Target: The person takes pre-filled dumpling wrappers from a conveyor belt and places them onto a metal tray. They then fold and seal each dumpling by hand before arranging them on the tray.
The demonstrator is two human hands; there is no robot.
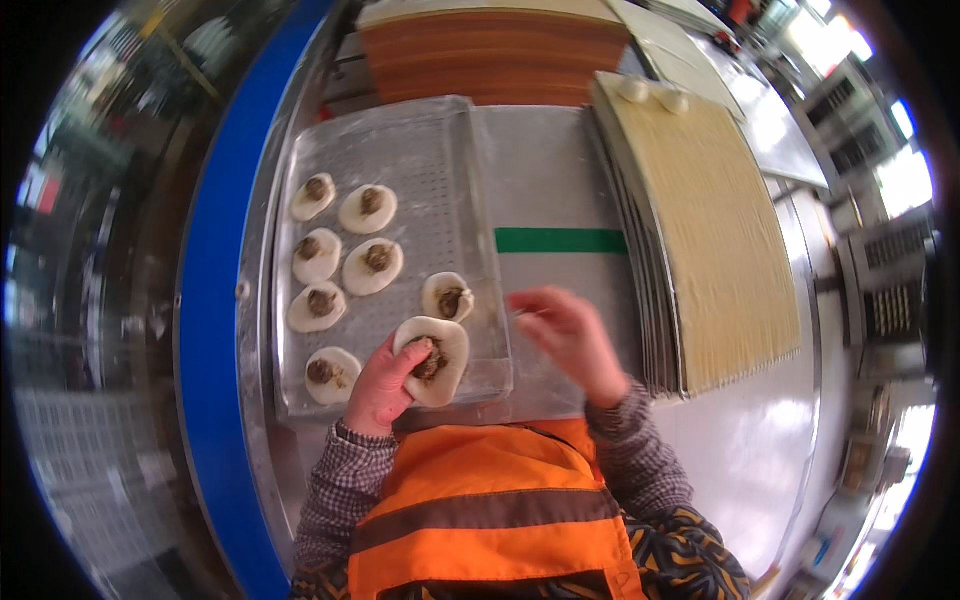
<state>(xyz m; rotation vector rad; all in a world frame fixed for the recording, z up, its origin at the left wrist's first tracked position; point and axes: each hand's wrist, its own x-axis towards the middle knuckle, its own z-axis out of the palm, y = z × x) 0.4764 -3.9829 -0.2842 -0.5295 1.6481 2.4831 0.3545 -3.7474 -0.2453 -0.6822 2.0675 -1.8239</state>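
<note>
My left hand holds a round of dough near the front of the metal tray. Dark brown filling sits in its middle, and my thumb presses on that filling. Just beyond it lies a partly gathered dough round with filling showing. Over the tray's right edge hovers my right hand, slightly blurred, its fingers loosely bent and apart with nothing visible in them. On the left half of the tray are several flat dough rounds, each topped with a lump of filling.
To the right stands a stack of trays covered with a pale cloth, two white dough balls at its far end. A green stripe crosses the metal table. A wooden box is at the back, a blue edge at left.
</note>
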